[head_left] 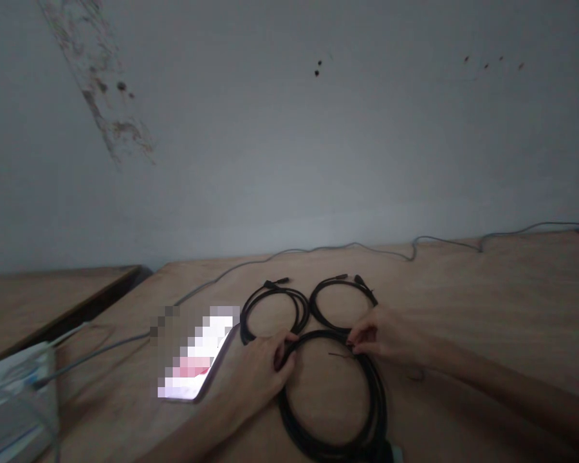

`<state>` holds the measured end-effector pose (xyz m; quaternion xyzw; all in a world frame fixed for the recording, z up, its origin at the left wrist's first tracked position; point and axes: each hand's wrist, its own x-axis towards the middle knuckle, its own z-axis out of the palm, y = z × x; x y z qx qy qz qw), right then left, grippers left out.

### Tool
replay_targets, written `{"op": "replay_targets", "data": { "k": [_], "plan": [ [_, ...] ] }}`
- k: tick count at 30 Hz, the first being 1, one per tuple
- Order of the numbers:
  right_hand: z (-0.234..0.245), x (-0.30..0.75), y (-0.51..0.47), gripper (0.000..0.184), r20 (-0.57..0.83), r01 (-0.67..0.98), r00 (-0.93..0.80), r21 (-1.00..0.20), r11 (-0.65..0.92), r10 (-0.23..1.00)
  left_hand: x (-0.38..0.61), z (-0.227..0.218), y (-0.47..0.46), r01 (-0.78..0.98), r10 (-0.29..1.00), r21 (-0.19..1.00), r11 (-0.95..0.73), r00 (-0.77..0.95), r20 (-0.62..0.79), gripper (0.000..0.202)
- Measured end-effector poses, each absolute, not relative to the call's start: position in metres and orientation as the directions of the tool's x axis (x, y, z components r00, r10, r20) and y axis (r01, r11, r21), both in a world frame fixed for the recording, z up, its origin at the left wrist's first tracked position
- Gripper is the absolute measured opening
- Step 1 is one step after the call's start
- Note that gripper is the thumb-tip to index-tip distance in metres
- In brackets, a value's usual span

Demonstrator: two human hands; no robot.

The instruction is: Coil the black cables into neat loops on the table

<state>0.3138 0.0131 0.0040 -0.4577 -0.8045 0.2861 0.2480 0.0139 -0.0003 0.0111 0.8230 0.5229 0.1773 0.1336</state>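
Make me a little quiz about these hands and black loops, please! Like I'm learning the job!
1. How many coils of black cable lie on the table?
2. True or false: the right hand is holding the lit screen.
3. What runs along the table by the wall: A) a ruler, B) a grey cable, C) a pencil?

Key:
1. Three.
2. False; it is at the largest coil.
3. B.

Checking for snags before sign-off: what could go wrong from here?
The large coil may loosen if the right hand slips off the thin strand.
The left hand could nudge the lit device beside it.
The small coils, so close by, might tangle with the large one.
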Motion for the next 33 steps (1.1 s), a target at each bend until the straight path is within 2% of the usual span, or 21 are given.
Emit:
{"op": "replay_targets", "data": {
  "k": [5,8,11,15,17,20,27,33],
  "plan": [
    [0.006,0.297,0.009,0.014,0.201,0.654,-0.598,-0.437,0.617,0.776,0.013,0.009,0.000,0.814,0.904,0.396,-0.425,0.402,0.144,0.029],
    [0.003,0.292,0.012,0.013,0.169,0.682,-0.614,-0.379,0.626,0.771,0.011,0.005,0.002,0.800,0.894,0.400,-0.447,0.420,0.159,0.030],
    [0.005,0.289,0.014,0.007,0.146,0.692,-0.595,-0.408,0.596,0.791,0.011,0.004,0.002,0.806,0.896,0.395,-0.441,0.416,0.153,0.029],
    [0.019,0.285,0.007,0.009,0.063,0.744,-0.543,-0.426,0.515,0.837,0.013,0.009,0.000,0.816,0.905,0.395,-0.423,0.403,0.137,0.031],
    [0.024,0.284,0.005,0.008,0.048,0.733,-0.567,-0.427,0.530,0.823,0.013,0.011,-0.001,0.817,0.906,0.395,-0.421,0.400,0.138,0.031],
    [0.018,0.289,0.007,0.005,0.093,0.692,-0.596,-0.445,0.569,0.797,0.013,0.011,-0.001,0.816,0.906,0.396,-0.421,0.404,0.131,0.031],
    [-0.008,0.296,0.004,0.009,0.228,0.701,-0.410,-0.541,0.465,0.883,0.009,0.002,0.002,0.848,0.915,0.346,-0.403,0.365,0.170,0.027],
    [-0.009,0.292,-0.010,0.004,0.205,0.646,-0.323,-0.666,0.373,0.924,0.012,0.009,-0.001,0.842,0.915,0.357,-0.404,0.371,0.159,0.029]
  ]
}}
